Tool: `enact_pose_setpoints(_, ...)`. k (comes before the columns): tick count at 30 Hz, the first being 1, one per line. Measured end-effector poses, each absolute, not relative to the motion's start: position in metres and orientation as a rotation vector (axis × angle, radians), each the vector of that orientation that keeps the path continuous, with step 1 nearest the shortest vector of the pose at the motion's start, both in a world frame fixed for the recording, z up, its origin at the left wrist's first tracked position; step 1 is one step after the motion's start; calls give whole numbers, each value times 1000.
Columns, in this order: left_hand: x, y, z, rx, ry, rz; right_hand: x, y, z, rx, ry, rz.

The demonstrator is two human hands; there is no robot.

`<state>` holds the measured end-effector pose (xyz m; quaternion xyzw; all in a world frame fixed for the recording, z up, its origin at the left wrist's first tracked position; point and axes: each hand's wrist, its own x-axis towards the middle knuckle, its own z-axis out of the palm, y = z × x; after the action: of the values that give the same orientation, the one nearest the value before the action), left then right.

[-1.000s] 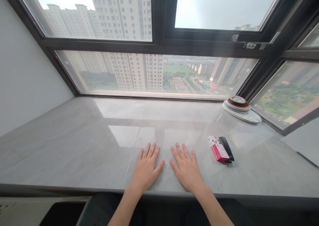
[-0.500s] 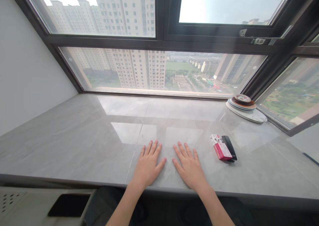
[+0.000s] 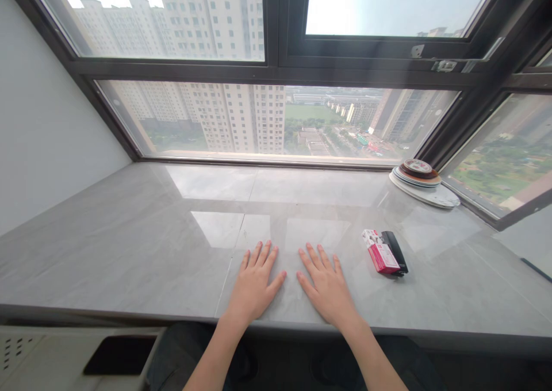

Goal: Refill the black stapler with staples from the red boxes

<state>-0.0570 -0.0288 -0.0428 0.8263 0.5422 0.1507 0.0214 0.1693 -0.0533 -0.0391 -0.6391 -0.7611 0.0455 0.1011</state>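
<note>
My left hand [image 3: 253,287] lies palm down on the grey stone-look sill [image 3: 142,253], fingers spread and holding nothing. Beside it, a short gap away, my right hand [image 3: 325,287] rests flat in the same way, its fingers apart. To the right of my right hand is a small white and pink box [image 3: 381,253], which leans against a black stapler [image 3: 395,253]. Neither hand touches the box or the stapler.
In the far right corner sits a stack of round plates and discs [image 3: 417,175] on a larger pale board [image 3: 442,197]. A dark-framed window [image 3: 276,75] rises behind the sill. Below the front edge at left, a black phone-like slab [image 3: 119,355] lies on a pale surface.
The view has shifted very slightly. Both hands stay flat in place, and the box, stapler and plates have not moved on the sill.
</note>
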Motion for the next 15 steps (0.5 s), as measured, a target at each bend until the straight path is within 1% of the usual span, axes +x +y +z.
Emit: enact_pose_setpoints(15,-57,-29,-41,2541,1673,462,168,-55,-39,-1893,-2243,154)
